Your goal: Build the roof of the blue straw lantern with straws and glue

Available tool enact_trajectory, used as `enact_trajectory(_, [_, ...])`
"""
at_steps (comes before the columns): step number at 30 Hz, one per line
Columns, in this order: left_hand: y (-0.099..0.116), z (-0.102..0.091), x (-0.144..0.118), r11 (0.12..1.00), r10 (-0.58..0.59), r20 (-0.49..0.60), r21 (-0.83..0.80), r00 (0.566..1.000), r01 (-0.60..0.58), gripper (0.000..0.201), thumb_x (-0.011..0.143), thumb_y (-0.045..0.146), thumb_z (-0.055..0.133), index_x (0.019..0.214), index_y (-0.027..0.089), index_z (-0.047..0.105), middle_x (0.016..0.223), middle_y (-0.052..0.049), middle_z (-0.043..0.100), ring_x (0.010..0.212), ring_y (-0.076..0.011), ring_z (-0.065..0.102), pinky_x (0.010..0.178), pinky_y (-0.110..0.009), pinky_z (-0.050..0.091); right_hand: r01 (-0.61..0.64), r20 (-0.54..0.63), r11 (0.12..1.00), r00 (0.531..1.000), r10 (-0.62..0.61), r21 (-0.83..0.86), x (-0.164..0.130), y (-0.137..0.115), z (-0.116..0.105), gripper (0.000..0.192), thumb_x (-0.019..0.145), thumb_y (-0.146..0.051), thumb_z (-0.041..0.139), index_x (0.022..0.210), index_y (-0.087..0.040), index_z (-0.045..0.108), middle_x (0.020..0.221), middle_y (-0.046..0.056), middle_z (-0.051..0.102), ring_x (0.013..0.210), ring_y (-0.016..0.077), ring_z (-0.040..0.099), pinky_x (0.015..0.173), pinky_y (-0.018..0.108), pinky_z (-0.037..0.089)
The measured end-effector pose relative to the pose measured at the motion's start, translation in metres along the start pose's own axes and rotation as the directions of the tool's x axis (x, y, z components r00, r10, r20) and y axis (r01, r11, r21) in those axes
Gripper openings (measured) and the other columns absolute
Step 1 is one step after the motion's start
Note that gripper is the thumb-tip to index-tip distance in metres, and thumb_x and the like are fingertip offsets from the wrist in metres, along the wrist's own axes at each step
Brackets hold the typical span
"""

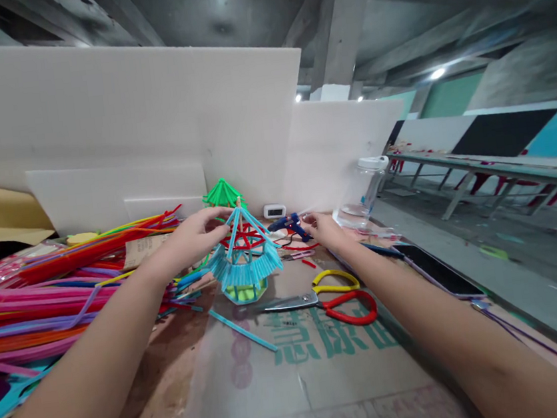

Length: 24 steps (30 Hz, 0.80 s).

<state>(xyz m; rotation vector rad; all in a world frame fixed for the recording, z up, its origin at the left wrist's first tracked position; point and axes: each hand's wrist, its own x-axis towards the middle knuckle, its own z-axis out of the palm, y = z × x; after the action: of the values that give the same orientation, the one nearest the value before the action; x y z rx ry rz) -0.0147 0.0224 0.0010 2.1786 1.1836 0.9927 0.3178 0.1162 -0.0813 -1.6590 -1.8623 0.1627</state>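
A small pavilion model made of blue and red pipe cleaners stands on the cardboard-covered table. My left hand reaches over it, fingertips pinching at the top of its blue roof. My right hand is stretched out to the right of the model, fingers closing around the handle of a blue hot glue gun that lies near the back. A green pipe-cleaner roof piece stands just behind the model.
A heap of coloured pipe cleaners fills the left side. Scissors with red and yellow handles lie in front of the model, beside a loose blue stick. A clear plastic jar, a phone and white foam boards surround the area.
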Motion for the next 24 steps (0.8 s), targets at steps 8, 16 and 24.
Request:
enact_trajectory(8, [-0.006,-0.001,0.002,0.993,0.083,-0.068,0.092,0.994,-0.077,0.053,0.088,0.053,0.045,0.123,0.016,0.06,0.128,-0.011,0.059,0.118,-0.0274,0.055,0.098,-0.039,0.046,-0.087,0.173,0.995,0.982,0.079,0.039,0.02,-0.004,0.024,0.037,0.077,-0.035,0.072,0.105,-0.012,0.065,0.096,0.01,0.07,0.083,0.0186,0.064,0.071,0.027,0.049])
enact_trajectory(16, [-0.018,0.005,0.005,0.997,0.073,-0.041,0.035,0.996,-0.072,0.05,0.089,0.05,0.048,0.126,0.018,0.058,0.125,-0.009,0.062,0.11,-0.0252,0.061,0.094,-0.038,0.049,-0.162,0.067,0.982,0.985,0.156,0.099,0.011,-0.018,0.021,0.026,0.085,-0.035,0.064,0.089,-0.01,0.066,0.082,0.008,0.068,0.078,0.0204,0.064,0.068,0.031,0.051])
enact_trajectory(24, [-0.016,0.003,0.005,0.999,0.054,-0.028,-0.007,0.998,-0.054,0.05,0.085,0.052,0.053,0.122,0.019,0.063,0.117,-0.008,0.067,0.103,-0.0262,0.065,0.089,-0.039,0.052,-0.01,-0.032,0.934,0.999,0.023,0.356,-0.004,-0.057,-0.041,0.036,0.087,-0.042,0.053,0.099,-0.012,0.068,0.086,0.013,0.072,0.075,0.0204,0.069,0.069,0.031,0.054])
